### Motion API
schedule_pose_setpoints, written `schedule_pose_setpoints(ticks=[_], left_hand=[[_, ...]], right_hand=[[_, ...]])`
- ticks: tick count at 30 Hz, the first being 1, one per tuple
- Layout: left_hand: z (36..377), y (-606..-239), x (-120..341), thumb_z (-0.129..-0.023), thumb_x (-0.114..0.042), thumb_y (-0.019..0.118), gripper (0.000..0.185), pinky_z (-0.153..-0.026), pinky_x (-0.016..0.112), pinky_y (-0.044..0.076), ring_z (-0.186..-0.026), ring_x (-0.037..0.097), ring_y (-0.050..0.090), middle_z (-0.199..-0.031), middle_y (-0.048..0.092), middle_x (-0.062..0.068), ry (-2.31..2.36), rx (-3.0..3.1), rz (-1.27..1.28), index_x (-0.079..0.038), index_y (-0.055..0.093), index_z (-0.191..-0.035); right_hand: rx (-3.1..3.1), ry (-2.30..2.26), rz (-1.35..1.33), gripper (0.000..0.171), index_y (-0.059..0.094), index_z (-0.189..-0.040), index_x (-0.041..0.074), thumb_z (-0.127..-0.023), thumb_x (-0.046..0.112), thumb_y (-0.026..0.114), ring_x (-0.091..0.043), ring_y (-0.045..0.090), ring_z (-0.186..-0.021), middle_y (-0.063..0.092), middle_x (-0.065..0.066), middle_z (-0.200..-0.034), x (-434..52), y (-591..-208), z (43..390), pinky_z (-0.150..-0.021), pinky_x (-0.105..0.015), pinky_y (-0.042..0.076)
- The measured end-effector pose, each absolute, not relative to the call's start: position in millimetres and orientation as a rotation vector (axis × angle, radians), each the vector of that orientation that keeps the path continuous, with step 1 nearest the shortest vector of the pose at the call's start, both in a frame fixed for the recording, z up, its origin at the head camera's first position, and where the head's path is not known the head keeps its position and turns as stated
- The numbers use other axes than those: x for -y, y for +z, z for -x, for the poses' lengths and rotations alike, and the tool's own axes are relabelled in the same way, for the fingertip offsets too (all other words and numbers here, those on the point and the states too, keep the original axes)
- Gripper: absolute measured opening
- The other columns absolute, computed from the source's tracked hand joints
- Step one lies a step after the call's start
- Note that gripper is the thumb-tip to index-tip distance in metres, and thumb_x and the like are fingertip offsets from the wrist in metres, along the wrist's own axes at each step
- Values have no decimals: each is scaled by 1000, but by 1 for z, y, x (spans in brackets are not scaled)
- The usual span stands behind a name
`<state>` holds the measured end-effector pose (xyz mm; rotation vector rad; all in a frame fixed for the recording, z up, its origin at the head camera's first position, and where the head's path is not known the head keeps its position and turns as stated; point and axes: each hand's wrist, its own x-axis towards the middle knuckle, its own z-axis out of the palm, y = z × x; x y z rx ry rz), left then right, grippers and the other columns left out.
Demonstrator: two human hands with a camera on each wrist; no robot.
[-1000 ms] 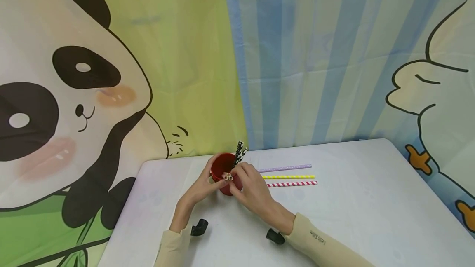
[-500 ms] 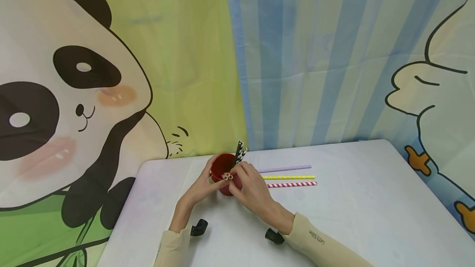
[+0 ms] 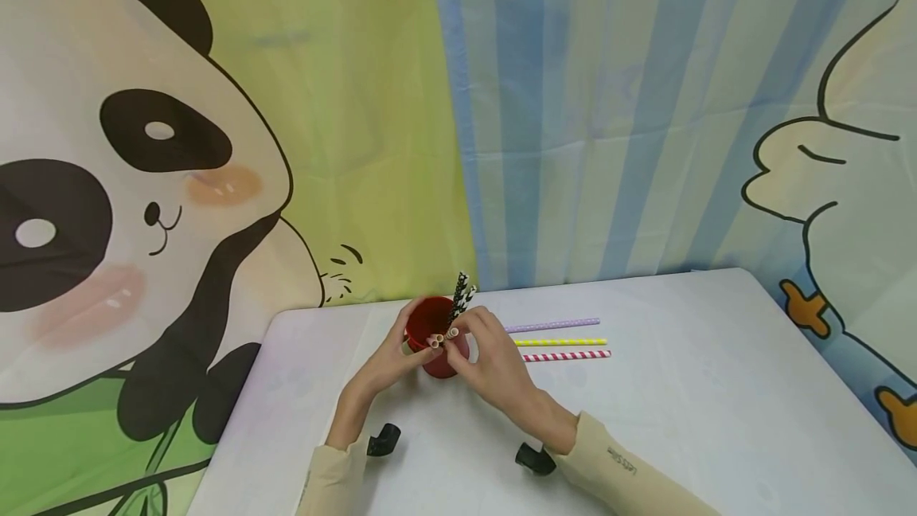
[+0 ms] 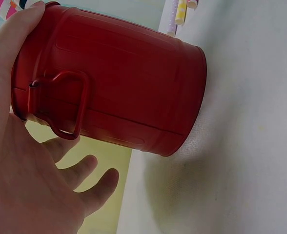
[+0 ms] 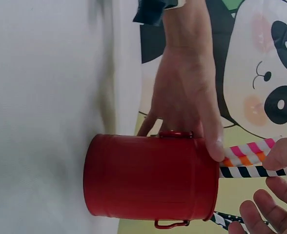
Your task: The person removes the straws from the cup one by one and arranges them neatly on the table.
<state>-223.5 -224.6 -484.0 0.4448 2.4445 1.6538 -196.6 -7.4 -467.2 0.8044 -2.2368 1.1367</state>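
1. We see a red metal can (image 3: 435, 338) with small side handles standing on the white table (image 3: 688, 388), near its far left part, close to the cartoon backdrop (image 3: 215, 142).
2. Several paper straws stand in the can: black-and-white patterned ones (image 3: 462, 295) rise above the rim, and the right wrist view shows a pink-striped straw (image 5: 248, 148), an orange-striped straw (image 5: 243, 160) and a black-and-white striped straw (image 5: 246, 171) sticking out of the mouth.
3. Our left hand (image 3: 390, 357) rests against the can's left side, thumb (image 5: 213, 141) laid along the rim; the other fingers hang loosely curled behind it, away from the wall.
4. Our right hand (image 3: 494, 365) is at the can's rim, fingers curled and pinching the ends of the straws (image 3: 442, 338) there; we cannot tell exactly which straws it has.
5. Just right of the can, three more straws lie side by side on the table: a lilac straw (image 3: 552, 326), a yellow straw (image 3: 560, 342) and a red-and-white straw (image 3: 566, 355) nearest us.
6. Both arms wear cream sleeves (image 3: 630, 476), each wrist carrying a black camera mount (image 3: 384, 439).
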Motion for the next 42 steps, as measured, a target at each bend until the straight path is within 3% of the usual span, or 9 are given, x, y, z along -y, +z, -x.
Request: schedule_pose_setpoints(ticks=[16,31,37,42], left_hand=[[226,-484,225,-91,-17,73,89,-117,71,19,-147,35,30,-158,33,9,1633,-2444,-479,-19,18,-161],[224,-486,224,-89,-26,75,89,-116,71,23,-145,33,33,-156,35,6,1611,-2465,-409,-29,20,-159],[224,-484,224,-89,-24,75,90,-118,70,19,-146,33,31,-157,33,6,1617,-2445,-389,-26,20,-159],[225,-484,224,-89,-24,75,88,-118,70,17,-148,33,29,-159,31,5,1616,-2446,-392,-31,20,-158]], right_hand=[[2248,1309,-732,17,61,-106,17,-91,14,68,-15,58,-100,59,4,-106,-1,-450,190,-85,-32,55],[2213,1386,-715,18,61,-108,16,-92,14,69,-12,58,-102,60,4,-108,-8,-435,184,-87,-37,56],[2165,1394,-729,18,62,-106,14,-91,12,70,-14,58,-101,60,4,-108,-9,-427,183,-85,-36,55],[2123,1410,-724,18,62,-105,13,-90,11,71,-15,60,-101,60,4,-107,-11,-421,182,-84,-35,55]])
